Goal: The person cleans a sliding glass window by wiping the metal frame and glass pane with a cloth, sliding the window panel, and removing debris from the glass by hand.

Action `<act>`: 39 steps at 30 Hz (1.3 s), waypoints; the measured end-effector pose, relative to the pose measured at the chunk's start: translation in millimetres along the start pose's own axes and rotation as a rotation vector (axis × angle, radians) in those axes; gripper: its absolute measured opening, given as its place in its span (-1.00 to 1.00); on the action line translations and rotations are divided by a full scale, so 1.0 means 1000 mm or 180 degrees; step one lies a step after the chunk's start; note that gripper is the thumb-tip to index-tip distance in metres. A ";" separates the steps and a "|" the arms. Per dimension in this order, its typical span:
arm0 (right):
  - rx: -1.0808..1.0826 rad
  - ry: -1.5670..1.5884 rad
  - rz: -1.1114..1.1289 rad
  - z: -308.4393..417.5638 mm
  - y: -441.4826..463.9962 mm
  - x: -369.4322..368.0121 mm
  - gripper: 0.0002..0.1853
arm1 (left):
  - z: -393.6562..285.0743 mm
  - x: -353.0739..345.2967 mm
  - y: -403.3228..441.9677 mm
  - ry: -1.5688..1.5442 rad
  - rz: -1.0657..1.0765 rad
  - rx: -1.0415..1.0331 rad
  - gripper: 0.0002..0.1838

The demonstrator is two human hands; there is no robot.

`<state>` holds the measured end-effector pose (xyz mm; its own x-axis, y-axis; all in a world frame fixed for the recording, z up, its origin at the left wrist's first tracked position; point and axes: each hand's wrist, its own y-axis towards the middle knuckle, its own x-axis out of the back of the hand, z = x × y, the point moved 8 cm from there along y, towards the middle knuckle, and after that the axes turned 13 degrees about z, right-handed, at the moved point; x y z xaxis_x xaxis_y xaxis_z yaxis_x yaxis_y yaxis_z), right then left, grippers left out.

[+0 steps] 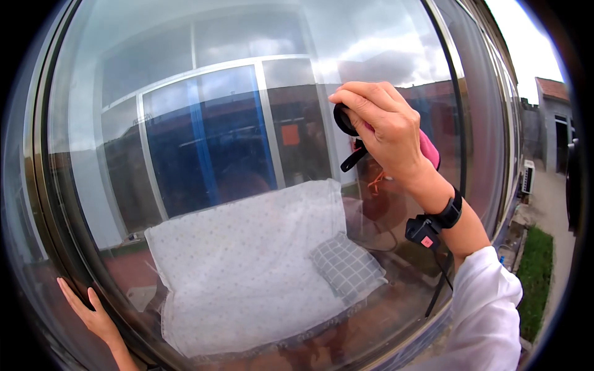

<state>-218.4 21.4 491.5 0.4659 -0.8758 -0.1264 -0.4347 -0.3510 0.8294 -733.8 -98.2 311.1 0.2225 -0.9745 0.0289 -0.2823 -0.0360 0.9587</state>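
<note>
A large glass window pane (pixel 247 31) fills the view in front of me. My right hand (pixel 383 117) is raised to its upper right part, with fingers wrapped round a black and pink tool (pixel 429 150). A round black end and a black strap of this tool show left of my fingers, and a pink part shows behind my hand; its exact kind is hidden. At the lower left, my left hand (pixel 93 315) lies with fingers stretched out against the dark window frame (pixel 59 216) and holds nothing.
Behind the glass stands a seat under a white patterned cover (pixel 247 266), with a grey checked cushion (pixel 348 267). A black device (pixel 422 232) is strapped to my right wrist, its cable hanging down. Grass (pixel 537 272) and a paved path lie outside at right.
</note>
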 end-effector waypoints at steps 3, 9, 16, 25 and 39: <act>0.0029 0.0058 -0.0049 -0.002 -0.002 0.001 -0.74 | -0.002 -0.001 0.001 0.0035 -0.0009 -0.0011 -0.41; -0.0107 -0.0055 -0.0036 -0.001 -0.003 0.001 -0.79 | -0.002 -0.001 0.002 0.0075 0.0044 -0.0019 -0.40; -0.0083 -0.0018 0.0182 -0.003 -0.001 0.004 -0.72 | 0.005 -0.002 0.001 0.0539 0.0216 0.0208 -0.35; 0.0074 0.0653 0.0335 0.009 -0.034 0.014 -0.71 | -0.315 0.039 0.006 -0.1072 0.0796 -0.2205 -0.60; -0.1653 0.0820 0.0927 -0.035 -0.345 0.072 -0.63 | -0.476 -0.001 0.087 -0.0011 0.1509 -0.2199 -0.67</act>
<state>-7.8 91.0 215.8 0.5833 -0.7807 0.2244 -0.1720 0.1513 0.9734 -314.9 5.0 529.3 0.2211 -0.8530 0.4728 0.2905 0.5204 0.8030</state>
